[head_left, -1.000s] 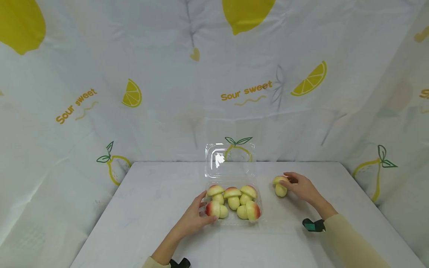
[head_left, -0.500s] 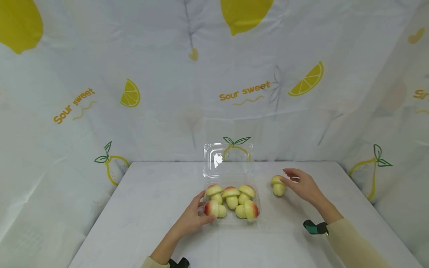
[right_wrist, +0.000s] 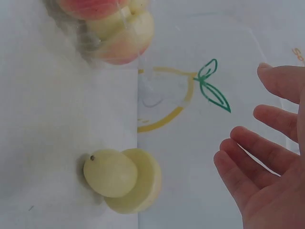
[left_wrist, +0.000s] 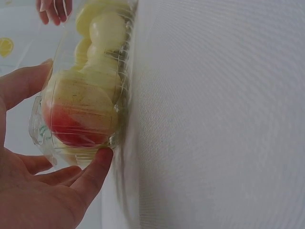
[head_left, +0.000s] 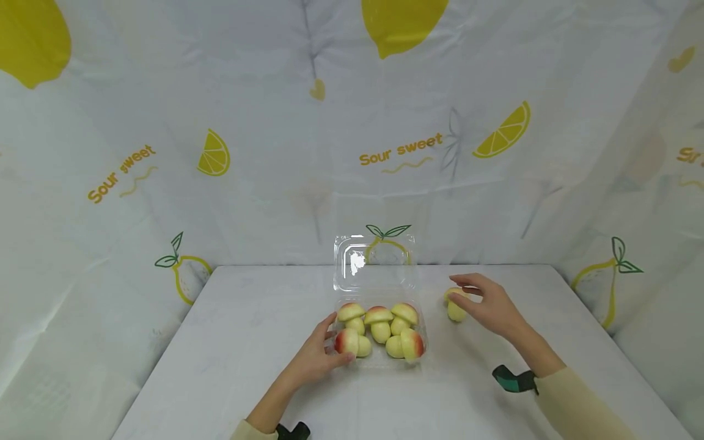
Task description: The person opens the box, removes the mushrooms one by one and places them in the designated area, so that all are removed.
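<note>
My left hand holds the left side of a clear plastic clamshell box, thumb at the front and fingers toward the back. Several toy mushrooms, pale yellow with reddish caps, lie inside it. In the left wrist view, a fingertip presses low on the box wall beside one red-blushed cap. One more toy mushroom is on the table right of the box. My right hand hovers by it with loosely spread fingers; the right wrist view shows a gap between hand and mushroom.
The box's transparent lid stands raised at the back, against the lemon-print curtain. A white cloth covers the table. Dark straps sit at the wrists.
My right hand lets go of the lone mushroom, which stays on the table, and its fingers spread and rise slightly. The left hand stays on the box.
</note>
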A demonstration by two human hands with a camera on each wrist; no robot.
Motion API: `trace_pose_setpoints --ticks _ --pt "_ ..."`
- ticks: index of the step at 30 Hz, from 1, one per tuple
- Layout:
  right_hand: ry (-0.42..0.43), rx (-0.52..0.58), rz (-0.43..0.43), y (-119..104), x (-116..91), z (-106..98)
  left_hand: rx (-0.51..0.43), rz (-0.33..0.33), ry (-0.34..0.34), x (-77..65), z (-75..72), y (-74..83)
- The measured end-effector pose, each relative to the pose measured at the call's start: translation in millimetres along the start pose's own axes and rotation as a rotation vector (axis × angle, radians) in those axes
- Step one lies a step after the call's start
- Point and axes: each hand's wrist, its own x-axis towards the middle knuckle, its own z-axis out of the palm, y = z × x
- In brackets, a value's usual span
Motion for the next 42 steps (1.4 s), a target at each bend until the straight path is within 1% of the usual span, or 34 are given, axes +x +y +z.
trace_pose_setpoints --ticks 7,12,16,20,26,32,37,39,42 --pt "-0.034 0.030 -0.020 -15.6 -0.2 7.4 0.004 -0.005 -0.002 0.3 -0.6 -0.5" --pt "-0.062 0.056 -0.059 -24.5 1.4 13.7 0.007 -0.003 0.001 0.4 -1.7 0.1" --pt "-0.079 0.057 -0.097 -30.6 3.3 17.8 0.006 -0.016 0.000 0.8 -2.5 0.7" --pt "-0.086 0.050 -0.140 -36.6 5.1 21.4 0.014 -0.016 -0.005 1.2 -2.8 1.3" --pt "-0.098 0.065 -0.180 -44.8 7.4 29.1 0.019 -0.011 -0.008 1.1 -3.0 1.4" --pt "-0.124 0.096 -0.233 -51.9 8.5 43.0 0.017 -0.006 -0.010 1.2 -2.9 1.2" --pt "-0.182 0.157 -0.235 -56.2 7.5 58.0 0.009 -0.012 -0.014 1.2 -2.5 0.2" --pt "-0.198 0.185 -0.235 -58.2 7.1 63.5 0.003 -0.014 -0.016 1.0 -2.1 -0.4" --pt "-0.211 0.197 -0.242 -60.2 6.8 71.0 -0.009 -0.015 -0.018 -0.3 -1.6 0.5"
